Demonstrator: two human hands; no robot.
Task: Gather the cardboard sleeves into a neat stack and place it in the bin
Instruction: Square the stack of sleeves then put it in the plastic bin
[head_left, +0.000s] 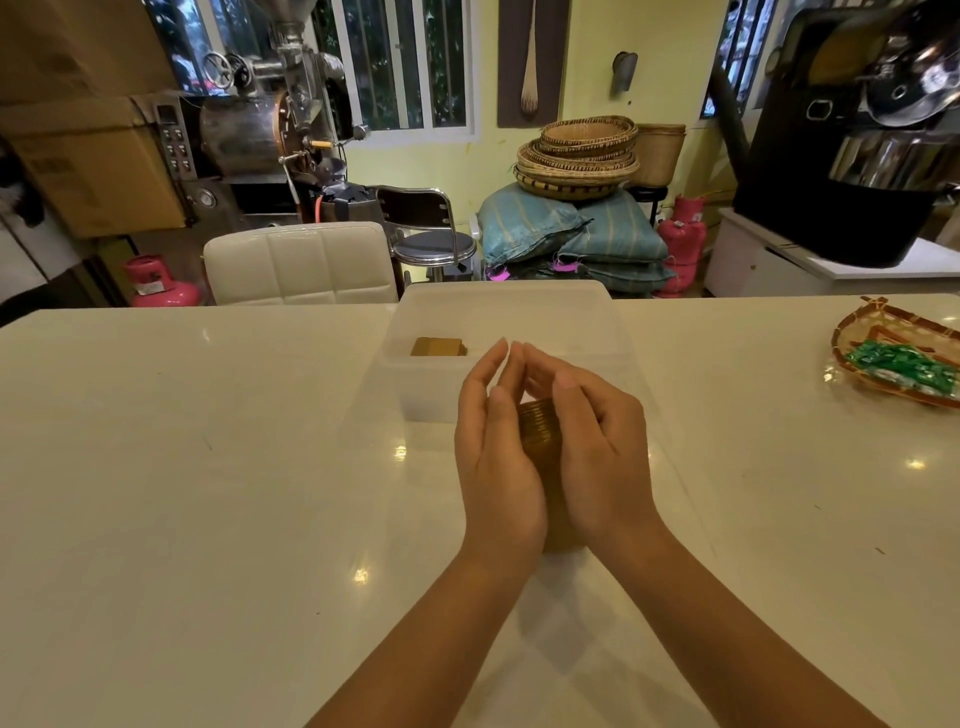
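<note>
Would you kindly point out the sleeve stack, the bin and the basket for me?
sleeve stack (540, 436): head view, ribbed edge between the palms.
bin (415, 387): head view, near left wall.
basket (844, 332): head view, left rim.

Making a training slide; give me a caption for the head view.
Both hands, left and right, press a stack of cardboard sleeves together before the translucent bin.
</note>
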